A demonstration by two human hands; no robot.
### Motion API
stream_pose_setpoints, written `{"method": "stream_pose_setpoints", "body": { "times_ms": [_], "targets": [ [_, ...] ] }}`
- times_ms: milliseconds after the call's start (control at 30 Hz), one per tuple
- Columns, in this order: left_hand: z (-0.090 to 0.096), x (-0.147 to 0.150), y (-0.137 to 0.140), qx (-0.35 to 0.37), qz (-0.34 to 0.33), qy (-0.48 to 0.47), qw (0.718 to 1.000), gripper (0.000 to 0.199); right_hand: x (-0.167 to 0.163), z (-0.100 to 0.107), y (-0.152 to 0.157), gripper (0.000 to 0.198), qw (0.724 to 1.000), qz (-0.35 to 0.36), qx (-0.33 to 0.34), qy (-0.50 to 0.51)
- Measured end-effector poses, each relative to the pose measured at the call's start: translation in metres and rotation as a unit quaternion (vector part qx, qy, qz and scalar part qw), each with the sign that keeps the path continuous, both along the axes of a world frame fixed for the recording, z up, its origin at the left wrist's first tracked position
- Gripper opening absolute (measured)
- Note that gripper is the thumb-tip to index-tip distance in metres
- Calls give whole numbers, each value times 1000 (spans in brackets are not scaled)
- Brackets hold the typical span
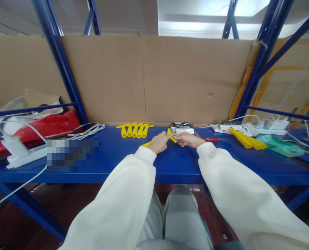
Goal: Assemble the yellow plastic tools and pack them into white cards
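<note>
On the blue tabletop, my left hand (159, 142) is closed around a yellow plastic tube piece (146, 144), whose body sticks out on the left and whose crosspiece shows past my fingertips. My right hand (187, 139) is closed close beside it, fingertips near the yellow crosspiece. A thin greyish tip shows between the two hands. From behind my right wrist juts the red handle of a tool (212, 140); its kind is hidden, and it appears to be in that hand. Several matching yellow tube pieces (135, 131) stand in a row to the left.
Behind my hands is a small black-and-white box (182, 127). Two yellow tubes (245, 139) and a green plastic bag (281, 145) lie right, near a power strip (271, 131). A phone (83, 129), red bag (52, 126) and white strip (26, 156) are left. Cardboard (154, 76) walls the back.
</note>
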State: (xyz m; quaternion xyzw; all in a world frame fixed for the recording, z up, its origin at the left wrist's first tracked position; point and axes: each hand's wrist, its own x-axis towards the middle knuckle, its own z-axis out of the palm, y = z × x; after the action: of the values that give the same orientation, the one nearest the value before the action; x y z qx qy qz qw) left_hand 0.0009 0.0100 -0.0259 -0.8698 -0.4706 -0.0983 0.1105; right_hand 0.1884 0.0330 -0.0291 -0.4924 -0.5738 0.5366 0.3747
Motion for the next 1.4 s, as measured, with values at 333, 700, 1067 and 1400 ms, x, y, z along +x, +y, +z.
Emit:
{"method": "stream_pose_setpoints", "body": {
  "times_ms": [333,700,1067,1400],
  "targets": [
    [-1,3,2,21,-6,15,1000,66,5,2,5,21,999,-39,11,25],
    [0,11,-5,33,-92,45,994,64,5,4,6,22,988,-128,65,50],
    [1,10,-5,74,-105,49,990,64,2,2,7,33,983,-134,122,26],
    [3,9,-6,70,-82,36,994,65,6,-2,16,48,978,-97,181,40]
  ]
}}
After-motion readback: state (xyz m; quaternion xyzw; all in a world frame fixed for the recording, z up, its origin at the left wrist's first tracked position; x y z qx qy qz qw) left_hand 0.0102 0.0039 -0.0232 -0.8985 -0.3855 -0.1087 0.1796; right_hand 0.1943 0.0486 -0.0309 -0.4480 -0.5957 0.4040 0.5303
